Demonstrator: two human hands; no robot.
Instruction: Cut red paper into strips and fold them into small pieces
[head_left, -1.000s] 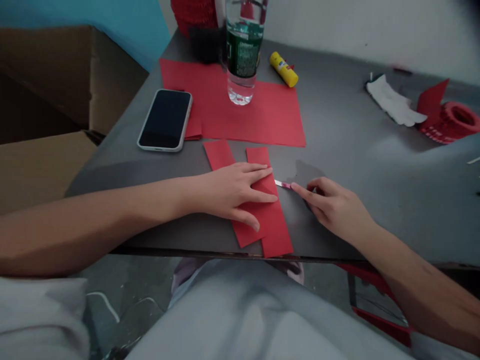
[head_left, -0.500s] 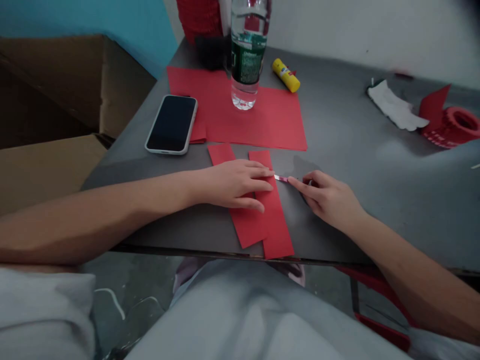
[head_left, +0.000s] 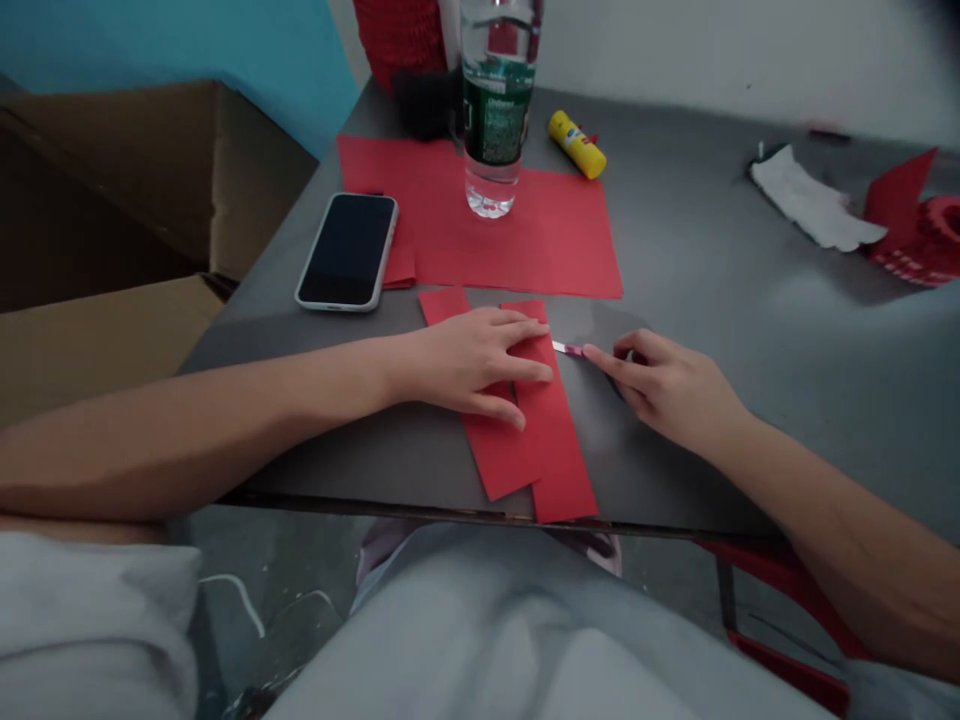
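My flat, open left hand pins two red strips; my right hand pinches a small blade, which could slip toward my fingertips.

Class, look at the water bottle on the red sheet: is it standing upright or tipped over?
Upright. The water bottle stands on its base on the large red sheet, its clear bottom holding water and its green label vertical. Its top is out of view.

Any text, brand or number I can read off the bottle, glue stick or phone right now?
None can be read.
Water bottle: green label with white print, too blurred to read.
Yellow glue stick: small label, too small to read.
Phone: screen dark, no text.
Small strip at the right hand: no lettering visible.
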